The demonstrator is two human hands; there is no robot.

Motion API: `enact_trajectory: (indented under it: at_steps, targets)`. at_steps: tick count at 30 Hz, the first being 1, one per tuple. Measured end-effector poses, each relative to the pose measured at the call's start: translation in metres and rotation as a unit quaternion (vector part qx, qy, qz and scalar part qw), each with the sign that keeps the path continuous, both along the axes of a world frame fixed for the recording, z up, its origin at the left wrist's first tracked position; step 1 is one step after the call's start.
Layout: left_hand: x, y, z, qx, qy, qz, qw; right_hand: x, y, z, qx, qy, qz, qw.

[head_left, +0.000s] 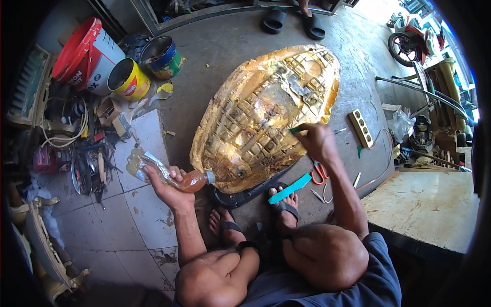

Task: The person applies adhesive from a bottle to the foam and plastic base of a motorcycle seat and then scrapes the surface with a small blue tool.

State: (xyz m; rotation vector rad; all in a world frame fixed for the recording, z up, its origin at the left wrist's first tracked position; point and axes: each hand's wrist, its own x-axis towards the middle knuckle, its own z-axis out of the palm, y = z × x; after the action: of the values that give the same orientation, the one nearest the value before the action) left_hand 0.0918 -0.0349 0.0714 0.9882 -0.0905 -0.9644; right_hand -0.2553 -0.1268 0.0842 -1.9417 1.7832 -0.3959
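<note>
My left hand (173, 189) is closed around a clear plastic bottle (193, 181) with orange-brown liquid and a blue cap. It lies nearly level, cap toward the right. My right hand (318, 141) is raised over the right side of a large yellow-brown moulded piece (240, 123), its fingers pinched on a small dark green thing (295, 131) whose kind I cannot make out. That piece is oval with a ribbed, grid-like surface and ragged edges, and looks wet and shiny. A black rim (245, 197) shows under its near end, close to my feet.
Right of my feet lie a turquoise strip (290, 189), red-handled scissors (320, 173) and a power strip (360, 129). Paint buckets (129, 81) and loose tools (89, 166) crowd the left. A wooden board (419, 210) stands at right. Another person's sandalled foot (313, 25) shows at the far edge.
</note>
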Motion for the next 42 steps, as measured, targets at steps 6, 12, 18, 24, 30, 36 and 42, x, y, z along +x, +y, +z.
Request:
enact_trajectory:
  at_steps: [6,12,18,24,30,36,42]
  targets:
    - [-0.003,-0.005,0.003,0.025,-0.008,0.004,1.000,-0.017,0.042,-0.041,-0.048,0.023,0.164,0.985]
    - [-0.012,-0.007,0.009,0.018,-0.023,-0.002,1.000,-0.051,0.008,-0.031,-0.104,0.030,0.000,0.994]
    - [-0.009,-0.006,0.011,0.005,-0.031,0.000,1.000,-0.045,0.023,-0.037,-0.048,-0.009,0.248,0.968]
    - [-0.023,-0.014,-0.005,-0.058,0.050,-0.033,0.997,0.055,0.052,-0.009,0.159,-0.250,0.095,0.950]
    - [-0.019,-0.010,0.010,-0.091,0.032,-0.051,0.994,0.122,0.055,-0.007,0.361,-0.439,-0.048,0.822]
    - [-0.025,-0.011,0.004,-0.052,-0.076,0.000,0.996,0.084,0.040,-0.007,0.310,-0.463,0.013,0.830]
    - [-0.027,-0.009,-0.003,-0.018,-0.067,-0.019,0.997,-0.067,-0.032,-0.053,-0.002,-0.020,-0.188,0.982]
